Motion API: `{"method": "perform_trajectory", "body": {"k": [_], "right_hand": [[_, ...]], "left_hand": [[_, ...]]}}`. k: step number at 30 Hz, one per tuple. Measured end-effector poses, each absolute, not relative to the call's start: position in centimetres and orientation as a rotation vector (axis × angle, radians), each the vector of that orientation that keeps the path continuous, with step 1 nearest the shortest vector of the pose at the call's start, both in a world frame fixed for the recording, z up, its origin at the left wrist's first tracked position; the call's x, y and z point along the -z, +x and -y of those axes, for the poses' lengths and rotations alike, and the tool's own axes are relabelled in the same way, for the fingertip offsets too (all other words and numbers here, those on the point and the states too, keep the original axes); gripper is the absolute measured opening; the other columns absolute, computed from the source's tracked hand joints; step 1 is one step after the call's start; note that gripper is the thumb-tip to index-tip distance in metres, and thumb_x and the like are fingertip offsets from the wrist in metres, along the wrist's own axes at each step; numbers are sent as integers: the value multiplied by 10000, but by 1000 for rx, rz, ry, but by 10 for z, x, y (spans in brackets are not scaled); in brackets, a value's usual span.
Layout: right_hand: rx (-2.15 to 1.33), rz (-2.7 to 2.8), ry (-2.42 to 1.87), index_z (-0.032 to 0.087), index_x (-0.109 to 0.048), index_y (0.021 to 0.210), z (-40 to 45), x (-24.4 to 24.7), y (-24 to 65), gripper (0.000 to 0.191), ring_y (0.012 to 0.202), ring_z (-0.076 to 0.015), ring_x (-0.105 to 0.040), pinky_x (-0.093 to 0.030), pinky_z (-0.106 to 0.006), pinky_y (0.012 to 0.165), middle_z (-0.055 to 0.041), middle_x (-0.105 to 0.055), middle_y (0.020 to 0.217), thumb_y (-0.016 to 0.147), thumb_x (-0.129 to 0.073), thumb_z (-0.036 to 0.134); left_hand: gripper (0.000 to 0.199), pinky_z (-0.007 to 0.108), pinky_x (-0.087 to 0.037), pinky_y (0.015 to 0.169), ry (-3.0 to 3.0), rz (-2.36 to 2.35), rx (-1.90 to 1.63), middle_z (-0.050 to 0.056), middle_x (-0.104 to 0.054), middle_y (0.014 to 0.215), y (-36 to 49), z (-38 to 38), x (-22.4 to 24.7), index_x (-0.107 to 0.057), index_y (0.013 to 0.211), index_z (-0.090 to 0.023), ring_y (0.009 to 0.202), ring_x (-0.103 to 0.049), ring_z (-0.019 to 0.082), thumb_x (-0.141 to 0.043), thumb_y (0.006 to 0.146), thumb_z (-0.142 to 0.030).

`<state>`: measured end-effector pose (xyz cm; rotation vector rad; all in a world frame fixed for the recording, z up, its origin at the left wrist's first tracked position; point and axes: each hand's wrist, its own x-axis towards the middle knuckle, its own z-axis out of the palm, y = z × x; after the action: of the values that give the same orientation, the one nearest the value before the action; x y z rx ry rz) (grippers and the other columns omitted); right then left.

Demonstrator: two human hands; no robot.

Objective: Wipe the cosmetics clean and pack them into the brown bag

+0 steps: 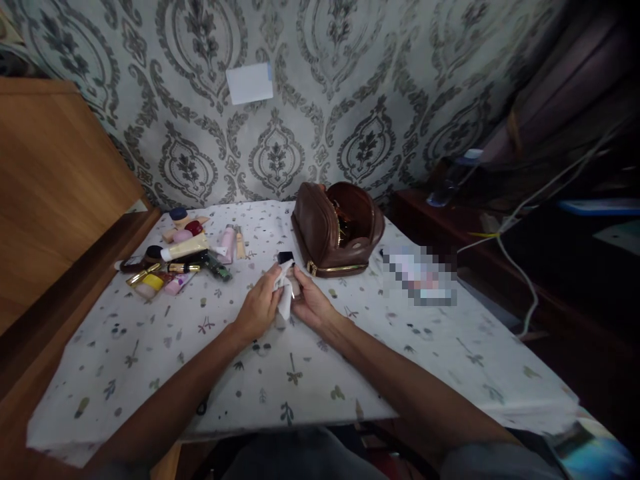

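In the centre, the brown bag (317, 230) looks like smooth, glossy leather with a shiny metal zip (345, 269). The white wipe (285, 303) looks matt; the left-hand panel (55, 193), smooth wood.

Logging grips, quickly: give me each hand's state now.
Left hand: closed, holding a white cloth.
Right hand: closed, holding a small dark-capped bottle.
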<state>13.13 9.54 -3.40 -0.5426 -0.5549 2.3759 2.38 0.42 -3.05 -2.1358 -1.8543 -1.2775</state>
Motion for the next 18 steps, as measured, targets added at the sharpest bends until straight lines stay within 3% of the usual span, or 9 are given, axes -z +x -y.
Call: {"method": "perform_trajectory", "body": {"k": [5, 9, 12, 18], "right_hand": [[-2443, 586, -573, 207, -621, 793, -105, 30, 136, 221, 793, -231, -683, -557, -358, 694, -35, -731, 763, 857, -636, 418], [-2364, 707, -507, 217, -650, 822, -102, 27, 138, 96, 737, -193, -659, -530, -303, 667, 6, -715, 736, 781, -704, 285], [-2317, 730, -494, 217, -650, 794, -94, 28, 136, 125, 637, -135, -611, -484, -232, 595, 53, -681, 683, 721, -750, 197], [-2327, 712, -496, 207, -642, 783, -92, 31, 132, 147, 700, -154, -644, -504, -238, 633, 46, -677, 665, 718, -773, 229]], "left_hand": [[388, 445, -475, 1040, -2153, 1737, 1154, 162, -537, 1287, 31, -1, 26, -456, 1372, -168, 1227, -522, 252, -398, 989, -195], [375, 434, -493, 990, -2185, 1666, 1097, 139, -536, 1200, 28, 0, 23, -504, 1327, -172, 1139, -529, 244, -371, 977, -140], [389, 422, -490, 977, -2121, 1701, 1108, 125, -543, 1189, 22, -1, 20, -502, 1334, -179, 1107, -523, 240, -378, 969, -128], [419, 454, -476, 967, -2156, 1668, 1021, 134, -565, 1184, 23, -1, 15, -513, 1348, -165, 1087, -505, 263, -367, 957, -124]]}}
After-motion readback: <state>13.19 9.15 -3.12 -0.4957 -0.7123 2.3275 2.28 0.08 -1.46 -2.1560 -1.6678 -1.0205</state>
